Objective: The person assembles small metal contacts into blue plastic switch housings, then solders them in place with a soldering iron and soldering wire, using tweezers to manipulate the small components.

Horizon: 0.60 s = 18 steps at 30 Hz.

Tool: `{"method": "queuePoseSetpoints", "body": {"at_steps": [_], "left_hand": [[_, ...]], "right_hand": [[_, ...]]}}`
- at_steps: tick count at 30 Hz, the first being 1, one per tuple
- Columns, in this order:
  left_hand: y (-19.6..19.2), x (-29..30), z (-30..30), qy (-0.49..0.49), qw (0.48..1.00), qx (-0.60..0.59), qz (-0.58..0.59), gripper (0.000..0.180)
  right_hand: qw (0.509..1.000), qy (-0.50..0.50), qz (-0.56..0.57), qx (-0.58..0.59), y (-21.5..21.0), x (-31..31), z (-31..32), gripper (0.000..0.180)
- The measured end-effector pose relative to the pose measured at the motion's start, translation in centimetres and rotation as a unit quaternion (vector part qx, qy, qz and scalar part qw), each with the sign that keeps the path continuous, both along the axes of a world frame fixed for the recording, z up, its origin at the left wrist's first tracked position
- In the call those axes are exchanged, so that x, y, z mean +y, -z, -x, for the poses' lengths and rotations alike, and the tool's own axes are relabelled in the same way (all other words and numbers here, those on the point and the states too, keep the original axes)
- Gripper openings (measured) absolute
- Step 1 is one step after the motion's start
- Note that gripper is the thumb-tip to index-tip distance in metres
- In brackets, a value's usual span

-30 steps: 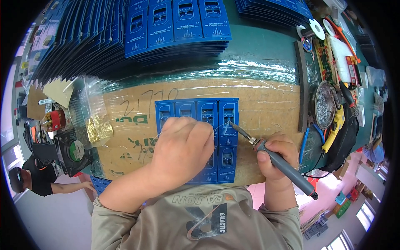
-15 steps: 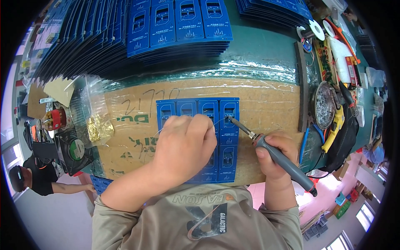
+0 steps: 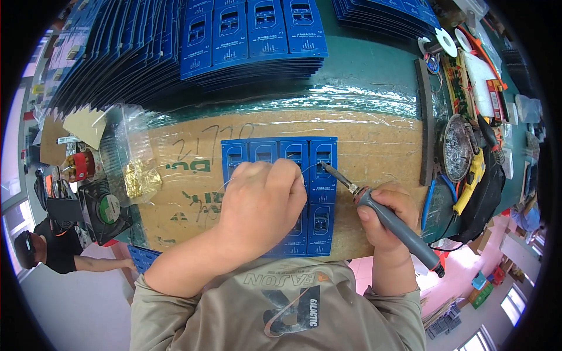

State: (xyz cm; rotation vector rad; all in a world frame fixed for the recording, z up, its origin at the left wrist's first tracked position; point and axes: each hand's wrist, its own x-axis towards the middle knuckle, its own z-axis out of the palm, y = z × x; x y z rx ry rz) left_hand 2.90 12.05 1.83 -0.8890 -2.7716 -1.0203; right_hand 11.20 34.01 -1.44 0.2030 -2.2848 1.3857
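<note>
A blue circuit board panel point(image 3: 321, 193), divided into several units, lies on brown cardboard in front of me. My right hand point(image 3: 384, 217) grips a grey soldering iron point(image 3: 398, 227); its tip meets a slot in the panel's upper right unit. Over the panel's left and middle, my left hand point(image 3: 262, 202) is closed with the fingers pinched. A thin solder wire point(image 3: 312, 166) runs from those fingers to the iron's tip, and its other end sticks out to the left. The left hand hides much of the panel's middle.
Tall stacks of blue boards point(image 3: 257, 35) stand at the back. To the left lie a bag of gold-coloured parts point(image 3: 140, 178) and a black fan point(image 3: 105, 212). On the right are a dark bar point(image 3: 424, 123), a round metal dish point(image 3: 458, 146) and yellow-handled pliers point(image 3: 468, 187). Another person point(image 3: 52, 251) is at far left.
Very little differs. The left hand has shifted a touch to the right, while the iron's tip stays at the same upper right unit.
</note>
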Motion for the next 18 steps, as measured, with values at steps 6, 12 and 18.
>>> {"method": "queuePoseSetpoints", "body": {"at_steps": [6,12,18], "left_hand": [[-0.21,0.15,0.0,-0.005,1.0,0.005,0.008,0.016],[-0.12,-0.13,-0.02,0.004,1.0,-0.003,-0.001,0.017],[-0.09,-0.11,0.01,0.003,1.0,-0.006,-0.005,0.016]], "right_hand": [[1.0,-0.004,0.014,0.008,-0.05,0.04,0.1,0.037],[1.0,-0.007,0.014,0.007,0.15,0.19,-0.17,0.038],[1.0,-0.01,-0.003,0.005,0.03,0.15,-0.08,0.039]]}}
